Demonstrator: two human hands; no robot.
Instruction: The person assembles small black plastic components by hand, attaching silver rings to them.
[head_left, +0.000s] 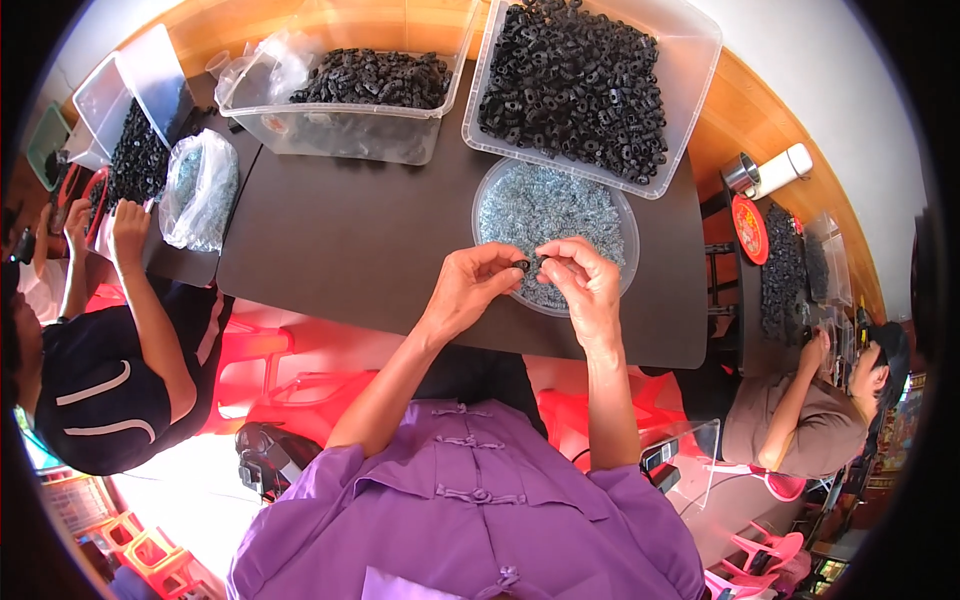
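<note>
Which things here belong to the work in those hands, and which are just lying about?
Seemingly part of the work:
black pieces in the left hand and right hand
bowl of small shiny pieces
left tub and right tub, holding black parts

Probably just lying about:
white flask
metal cup
red tray

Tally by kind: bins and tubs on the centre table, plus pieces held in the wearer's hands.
Rectangular clear plastic bins with black plastic parts: 2
Round clear plastic tub with small bluish-silver pieces: 1
Small black pieces, one per hand: 2
Total: 5
</note>
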